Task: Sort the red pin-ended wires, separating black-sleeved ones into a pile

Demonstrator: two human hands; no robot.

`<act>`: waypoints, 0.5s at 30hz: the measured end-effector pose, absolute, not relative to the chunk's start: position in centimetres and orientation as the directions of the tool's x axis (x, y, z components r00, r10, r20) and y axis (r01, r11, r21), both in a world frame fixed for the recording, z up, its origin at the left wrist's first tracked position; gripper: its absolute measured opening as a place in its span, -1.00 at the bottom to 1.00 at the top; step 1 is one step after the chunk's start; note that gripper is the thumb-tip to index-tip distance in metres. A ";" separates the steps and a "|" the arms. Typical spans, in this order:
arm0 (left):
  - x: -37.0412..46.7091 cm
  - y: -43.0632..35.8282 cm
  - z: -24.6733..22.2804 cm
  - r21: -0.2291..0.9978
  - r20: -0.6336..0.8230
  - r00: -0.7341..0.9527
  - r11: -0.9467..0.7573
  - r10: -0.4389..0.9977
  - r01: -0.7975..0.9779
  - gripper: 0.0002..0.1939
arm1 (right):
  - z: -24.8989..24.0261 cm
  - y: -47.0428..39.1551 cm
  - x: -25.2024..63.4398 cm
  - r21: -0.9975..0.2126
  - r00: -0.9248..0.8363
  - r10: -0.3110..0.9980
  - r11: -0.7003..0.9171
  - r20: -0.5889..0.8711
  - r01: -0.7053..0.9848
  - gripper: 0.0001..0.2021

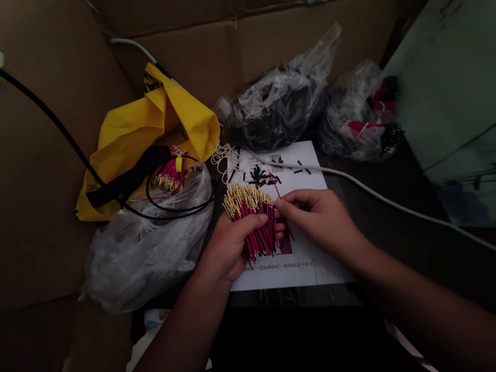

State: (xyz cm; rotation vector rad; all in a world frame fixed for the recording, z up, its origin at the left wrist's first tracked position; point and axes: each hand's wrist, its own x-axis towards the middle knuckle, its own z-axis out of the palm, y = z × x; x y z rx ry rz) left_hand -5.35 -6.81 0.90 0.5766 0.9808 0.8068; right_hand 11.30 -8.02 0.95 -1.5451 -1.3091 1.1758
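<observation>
A thick bundle of red wires with gold-coloured tips (258,234) is gripped in my left hand (232,241), the thumb lying across its front. Just right of the bundle, my right hand (310,214) pinches a single thin red wire (275,187) between thumb and fingertips. Beneath both hands lies a printed white sheet (323,249). Short black tubes (258,176) are scattered over its upper part, beyond the bundle.
A yellow bag (127,126) and a clear plastic bag (147,257) lie at the left, with another red wire bundle (171,172) between them. Filled plastic bags (276,107) stand behind the sheet. A pale cable (395,204) crosses the right side. Cardboard walls (190,51) rise behind.
</observation>
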 end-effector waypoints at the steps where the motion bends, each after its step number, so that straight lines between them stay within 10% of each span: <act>1: -5.3 -6.8 0.9 0.741 -0.497 0.319 0.586 0.807 -0.328 -0.73 | 0.9 -8.0 11.2 -0.959 0.003 0.977 -0.211 -0.214 0.188 -0.76; 15: -5.2 -6.9 0.9 0.750 -0.507 0.317 0.592 0.801 -0.295 -0.75 | 1.7 -7.6 10.9 -0.949 -0.066 0.947 -0.314 -0.314 0.018 -0.87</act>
